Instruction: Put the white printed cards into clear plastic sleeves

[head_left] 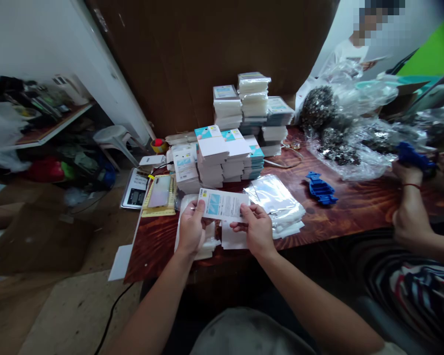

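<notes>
A printed packaging card (227, 206), white with a pale-blue picture and a small yellow label, is held up level above the near edge of a dark-red wooden table (358, 207). The left hand (191, 228) grips its left end, thumb on top; the right hand (258, 230) pinches the right end, thumb also on the printed face. Whether the card is inside a sleeve, I cannot tell.

The step in hand looks like handling this single card with both hands; the next move would call for steady ends and one hand loosening before the other.

Below the card lie plain white cards (234, 239), with a pile of glossy clear sleeves (277, 197) just to the right. Behind stand stacks of blue-and-white cards (211, 148). To the left lies a pale smartphone (160, 191).

Farther right are a blue plastic part (321, 188) and clear bags of silvery pieces (338, 150). At the far right, a co-worker's hand (409, 173) holds another blue piece (410, 154).
</notes>
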{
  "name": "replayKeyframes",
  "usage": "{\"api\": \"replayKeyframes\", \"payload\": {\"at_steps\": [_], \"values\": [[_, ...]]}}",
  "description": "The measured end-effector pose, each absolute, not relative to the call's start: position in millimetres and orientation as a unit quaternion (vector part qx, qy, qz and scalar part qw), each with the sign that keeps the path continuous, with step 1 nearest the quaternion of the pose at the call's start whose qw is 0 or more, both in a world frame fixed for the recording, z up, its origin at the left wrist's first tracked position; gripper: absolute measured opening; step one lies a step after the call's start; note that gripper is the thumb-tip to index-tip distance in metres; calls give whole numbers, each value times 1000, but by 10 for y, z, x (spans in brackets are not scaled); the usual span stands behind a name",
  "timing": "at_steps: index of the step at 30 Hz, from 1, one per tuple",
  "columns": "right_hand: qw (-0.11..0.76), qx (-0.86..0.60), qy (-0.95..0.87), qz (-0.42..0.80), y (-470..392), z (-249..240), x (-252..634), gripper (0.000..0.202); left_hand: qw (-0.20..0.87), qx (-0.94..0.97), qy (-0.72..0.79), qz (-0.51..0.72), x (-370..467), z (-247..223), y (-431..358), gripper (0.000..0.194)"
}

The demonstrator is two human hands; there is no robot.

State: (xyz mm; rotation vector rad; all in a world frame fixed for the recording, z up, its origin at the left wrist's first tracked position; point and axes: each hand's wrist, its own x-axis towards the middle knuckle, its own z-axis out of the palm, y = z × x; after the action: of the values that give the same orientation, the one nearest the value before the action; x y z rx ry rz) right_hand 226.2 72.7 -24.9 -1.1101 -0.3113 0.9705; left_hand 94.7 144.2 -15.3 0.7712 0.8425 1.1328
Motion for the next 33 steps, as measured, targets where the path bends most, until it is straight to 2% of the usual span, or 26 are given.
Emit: {"api": "replayKeyframes", "payload": {"at_steps": [4,9,12,13,14,16,17,22,26,29,31,33], "values": [[719,-472,-153,486,738,-233,2258,42,729,381,339,456,926,-108,1397,33],[595,-444,-324,586,702,-278,2485,31,755,385,346,402,823,-32,1389,36],[610,-403,-350,586,704,-280,2620,63,772,402,360,336,745,-6,1400,35],[611,-402,-358,580,708,-268,2631,66,773,406,365,323,732,-1,1399,35],[608,-413,-365,572,713,-250,2623,60,774,409,368,313,727,3,1392,36],[602,-459,-368,539,720,-207,2551,36,773,416,370,306,742,18,1361,38],[605,-487,-360,517,723,-185,2496,33,773,422,367,300,759,30,1337,38],[609,-588,-301,441,753,-123,2276,48,749,494,357,260,840,104,1205,32],[606,-551,-351,453,792,-106,2348,36,740,499,399,209,841,96,1208,26],[611,-533,-359,463,792,-97,2547,35,744,521,392,145,849,65,1254,27],[610,-576,-348,417,764,-127,2784,33,697,567,409,159,835,47,1301,29],[594,-652,-345,320,715,-206,3107,31,539,644,489,236,765,23,1377,28]]}}
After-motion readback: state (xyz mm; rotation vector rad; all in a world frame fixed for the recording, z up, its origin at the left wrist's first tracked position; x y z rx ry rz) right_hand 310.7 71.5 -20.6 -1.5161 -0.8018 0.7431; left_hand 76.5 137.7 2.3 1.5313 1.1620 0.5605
